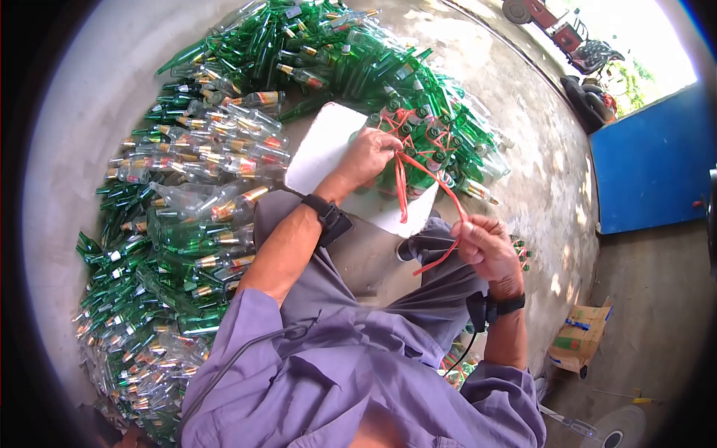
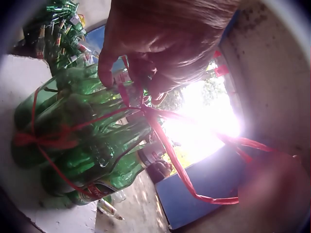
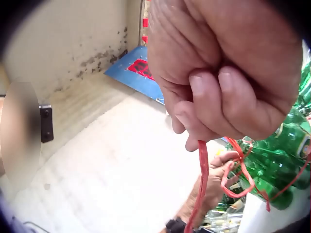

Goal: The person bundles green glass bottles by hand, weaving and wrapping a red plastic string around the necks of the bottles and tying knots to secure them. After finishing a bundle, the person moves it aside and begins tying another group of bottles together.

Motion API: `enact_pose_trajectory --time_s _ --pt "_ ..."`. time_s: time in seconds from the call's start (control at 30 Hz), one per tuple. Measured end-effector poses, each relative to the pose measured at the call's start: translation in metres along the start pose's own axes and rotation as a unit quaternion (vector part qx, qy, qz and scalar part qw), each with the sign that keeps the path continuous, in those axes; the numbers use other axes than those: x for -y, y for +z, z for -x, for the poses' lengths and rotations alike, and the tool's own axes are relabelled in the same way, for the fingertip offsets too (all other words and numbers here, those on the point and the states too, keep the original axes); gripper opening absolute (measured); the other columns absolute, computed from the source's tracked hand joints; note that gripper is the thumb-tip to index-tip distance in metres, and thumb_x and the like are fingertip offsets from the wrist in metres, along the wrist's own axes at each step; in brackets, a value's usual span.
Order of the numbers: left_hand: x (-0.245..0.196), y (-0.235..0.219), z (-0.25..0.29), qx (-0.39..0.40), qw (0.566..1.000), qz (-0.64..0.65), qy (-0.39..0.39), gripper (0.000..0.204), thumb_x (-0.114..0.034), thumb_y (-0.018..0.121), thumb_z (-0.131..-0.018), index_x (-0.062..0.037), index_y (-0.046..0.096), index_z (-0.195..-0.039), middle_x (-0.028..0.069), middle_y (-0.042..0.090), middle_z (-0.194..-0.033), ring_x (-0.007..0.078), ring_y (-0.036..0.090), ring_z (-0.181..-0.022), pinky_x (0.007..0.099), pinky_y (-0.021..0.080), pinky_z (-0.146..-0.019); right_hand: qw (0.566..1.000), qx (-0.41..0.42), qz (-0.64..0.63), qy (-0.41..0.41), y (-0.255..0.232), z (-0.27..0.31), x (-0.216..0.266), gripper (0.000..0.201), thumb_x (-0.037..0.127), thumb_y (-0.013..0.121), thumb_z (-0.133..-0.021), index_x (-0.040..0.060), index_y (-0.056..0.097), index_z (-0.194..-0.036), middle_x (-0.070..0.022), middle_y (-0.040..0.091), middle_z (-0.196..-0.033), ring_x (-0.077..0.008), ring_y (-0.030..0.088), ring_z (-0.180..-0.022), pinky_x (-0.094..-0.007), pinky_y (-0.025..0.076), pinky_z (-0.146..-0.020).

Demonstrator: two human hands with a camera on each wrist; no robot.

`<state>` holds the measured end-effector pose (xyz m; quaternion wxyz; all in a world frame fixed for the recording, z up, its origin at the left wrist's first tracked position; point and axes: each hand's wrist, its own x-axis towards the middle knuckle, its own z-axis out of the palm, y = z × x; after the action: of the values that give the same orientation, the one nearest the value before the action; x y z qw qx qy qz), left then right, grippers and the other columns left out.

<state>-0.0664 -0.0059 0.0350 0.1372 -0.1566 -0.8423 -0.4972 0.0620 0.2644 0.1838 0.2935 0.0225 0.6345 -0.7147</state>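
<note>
A bundle of green bottles [image 1: 433,138] [image 2: 92,131] [image 3: 282,160], bound with red string, stands on a white board [image 1: 317,145]. At the bundle's near edge, the left hand [image 1: 370,155] [image 2: 160,43] [image 3: 214,187] pinches the string by the bottle necks. The right hand [image 1: 487,246] [image 3: 223,77], held lower and to the right in the head view, has its fingers curled round the red string [image 1: 448,190] [image 2: 177,167] [image 3: 203,184]. Between the hands the string runs slack, and a loop hangs below the left hand.
Loose green and clear bottles [image 1: 224,142] lie in a large heap at the left and behind the board. A blue panel [image 1: 650,164] is at the right, with a cardboard piece [image 1: 581,336] and a fan [image 1: 620,429] lower down. The person's knees flank the board's near side.
</note>
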Motion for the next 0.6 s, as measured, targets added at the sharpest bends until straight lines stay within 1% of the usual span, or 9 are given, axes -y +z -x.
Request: enact_pose_trajectory --time_s 0.1,0.23,0.37,0.4,0.43,0.47,0.53,0.57,0.6 --pt "-0.002 -0.001 0.002 0.005 1.000 0.002 -0.002 0.021 -0.005 0.072 -0.080 -0.0097 0.076 -0.101 0.0106 0.073 -0.108 0.0301 0.059 -0.116 0.0400 0.046 -0.106 0.999 0.016 -0.017 -0.035 -0.003 -0.012 0.019 0.020 0.016 0.063 -0.100 -0.0035 0.069 -0.098 0.0050 0.049 -0.063 -0.0028 0.038 -0.050 -0.0190 0.028 -0.045" --pt "-0.003 -0.001 0.002 0.005 1.000 0.002 -0.011 0.023 -0.006 0.070 -0.081 -0.0100 0.076 -0.103 0.0107 0.072 -0.111 0.0302 0.058 -0.118 0.0398 0.045 -0.107 0.997 0.008 0.039 -0.072 0.000 -0.028 0.034 0.020 0.017 0.065 -0.100 -0.0024 0.070 -0.098 0.0054 0.050 -0.063 -0.0017 0.037 -0.049 -0.0178 0.028 -0.045" --pt "-0.003 -0.002 0.002 0.011 1.000 0.005 -0.007 0.023 -0.007 0.070 -0.081 -0.0102 0.075 -0.103 0.0107 0.072 -0.111 0.0300 0.058 -0.118 0.0398 0.045 -0.107 0.986 -0.049 0.136 -0.084 -0.011 -0.058 0.046 0.021 0.020 0.065 -0.099 -0.0009 0.071 -0.099 0.0053 0.050 -0.063 -0.0026 0.039 -0.049 -0.0191 0.029 -0.046" --pt "-0.001 -0.001 0.002 0.010 1.000 0.008 -0.010 0.023 -0.006 0.071 -0.081 -0.0104 0.075 -0.103 0.0106 0.072 -0.111 0.0300 0.058 -0.118 0.0398 0.045 -0.107 0.953 -0.112 0.256 -0.115 -0.015 -0.070 0.049 0.023 0.021 0.065 -0.098 -0.0011 0.071 -0.100 0.0047 0.052 -0.064 -0.0031 0.041 -0.050 -0.0204 0.031 -0.047" --pt "-0.001 0.000 0.001 0.009 1.000 0.011 -0.012 0.024 -0.006 0.071 -0.080 -0.0105 0.076 -0.103 0.0104 0.072 -0.111 0.0299 0.058 -0.118 0.0397 0.045 -0.107 0.901 -0.171 0.371 -0.144 -0.018 -0.081 0.053 0.025 0.023 0.065 -0.097 -0.0013 0.071 -0.101 0.0040 0.054 -0.065 -0.0036 0.043 -0.051 -0.0217 0.033 -0.048" --pt "0.000 0.000 0.001 0.009 1.000 0.010 -0.011 0.024 -0.006 0.071 -0.080 -0.0105 0.076 -0.103 0.0104 0.072 -0.111 0.0299 0.058 -0.118 0.0397 0.045 -0.107 0.901 -0.171 0.370 -0.145 -0.021 -0.090 0.057 0.025 0.023 0.065 -0.097 -0.0013 0.071 -0.101 0.0040 0.054 -0.065 -0.0036 0.043 -0.051 -0.0217 0.033 -0.048" --pt "-0.001 -0.002 0.001 0.016 1.000 0.002 -0.004 0.024 -0.006 0.071 -0.081 -0.0108 0.076 -0.104 0.0103 0.072 -0.111 0.0301 0.058 -0.118 0.0396 0.045 -0.107 0.825 -0.248 0.480 -0.164 -0.026 -0.106 0.064 0.030 0.027 0.067 -0.092 0.0011 0.073 -0.106 -0.0080 0.066 -0.068 -0.0154 0.061 -0.060 -0.0337 0.048 -0.059" --pt "-0.001 -0.002 0.001 0.016 1.000 0.001 -0.005 0.024 -0.006 0.071 -0.081 -0.0108 0.076 -0.104 0.0103 0.072 -0.111 0.0301 0.058 -0.118 0.0396 0.045 -0.107 0.825 -0.247 0.480 -0.165 -0.031 -0.115 0.059 0.030 0.027 0.067 -0.092 0.0011 0.073 -0.106 -0.0080 0.066 -0.068 -0.0154 0.061 -0.060 -0.0337 0.048 -0.059" --pt "-0.003 -0.002 0.002 0.012 1.000 0.001 -0.009 0.024 -0.007 0.071 -0.081 -0.0108 0.076 -0.104 0.0103 0.072 -0.111 0.0302 0.058 -0.118 0.0397 0.045 -0.107 0.757 -0.301 0.542 -0.207 -0.030 -0.122 0.054 0.032 0.024 0.065 -0.092 0.0009 0.070 -0.114 -0.0131 0.069 -0.077 -0.0230 0.066 -0.069 -0.0385 0.051 -0.066"
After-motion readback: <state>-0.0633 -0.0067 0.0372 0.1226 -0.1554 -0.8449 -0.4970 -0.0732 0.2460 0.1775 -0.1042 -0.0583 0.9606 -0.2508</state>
